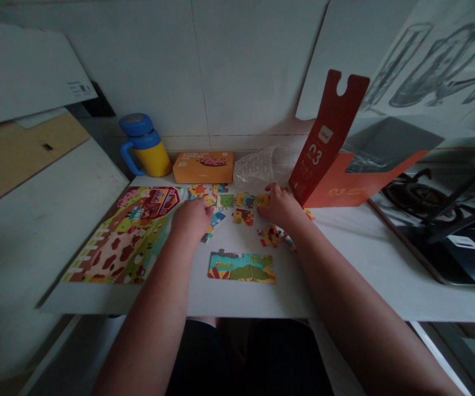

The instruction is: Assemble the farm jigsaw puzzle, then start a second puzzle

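Observation:
My left hand rests knuckles-up on the white table, fingers curled among loose jigsaw pieces; what it grips, if anything, is hidden. My right hand is curled over a piece at the far edge of the scatter, fingertips pressed on it. A joined strip of puzzle with green, blue and orange artwork lies nearer to me, between my forearms. A finished farm-picture puzzle lies to the left of my left hand.
A blue and yellow jug, an orange box and a clear plastic bag stand at the back by the wall. An opened red-orange carton leans at the right. A gas hob lies at the far right.

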A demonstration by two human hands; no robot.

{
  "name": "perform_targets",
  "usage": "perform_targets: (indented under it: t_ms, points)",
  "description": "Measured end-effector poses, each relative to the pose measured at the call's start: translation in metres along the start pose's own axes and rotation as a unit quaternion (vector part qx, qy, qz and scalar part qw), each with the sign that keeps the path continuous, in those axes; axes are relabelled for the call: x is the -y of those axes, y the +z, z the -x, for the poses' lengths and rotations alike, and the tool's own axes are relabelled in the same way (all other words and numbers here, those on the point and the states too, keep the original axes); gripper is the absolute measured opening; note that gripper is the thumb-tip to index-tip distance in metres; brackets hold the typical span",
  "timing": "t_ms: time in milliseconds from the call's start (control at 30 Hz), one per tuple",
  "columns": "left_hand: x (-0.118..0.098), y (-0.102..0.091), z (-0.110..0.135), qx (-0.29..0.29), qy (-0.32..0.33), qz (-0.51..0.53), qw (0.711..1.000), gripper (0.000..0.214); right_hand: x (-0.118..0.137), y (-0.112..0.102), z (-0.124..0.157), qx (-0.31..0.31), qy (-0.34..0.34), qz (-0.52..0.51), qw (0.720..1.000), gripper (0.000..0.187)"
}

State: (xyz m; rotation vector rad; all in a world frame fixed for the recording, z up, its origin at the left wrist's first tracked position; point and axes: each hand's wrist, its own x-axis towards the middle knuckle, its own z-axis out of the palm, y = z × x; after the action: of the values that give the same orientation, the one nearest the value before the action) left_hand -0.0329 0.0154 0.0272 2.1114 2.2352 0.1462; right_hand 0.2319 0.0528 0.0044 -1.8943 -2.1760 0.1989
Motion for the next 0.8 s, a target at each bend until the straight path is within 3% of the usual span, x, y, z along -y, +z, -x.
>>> perform_targets:
  t_ms: [267, 500, 800]
  points:
    - [-0.004, 0.003, 0.001, 0.002, 0.019, 0.014, 1.000, 0.029, -0.013, 0.007, -0.002, 0.012, 0.001, -0.047, 0.999, 0.066]
    - [-0.005, 0.000, 0.002, 0.001, 0.020, 0.016, 1.000, 0.029, -0.018, 0.003, 0.005, -0.016, -0.011, 0.036, 0.999, 0.055]
    - [-0.006, 0.002, 0.002, -0.002, 0.031, 0.024, 0.999, 0.027, -0.007, -0.004, 0.006, 0.020, 0.010, 0.039, 0.999, 0.057]
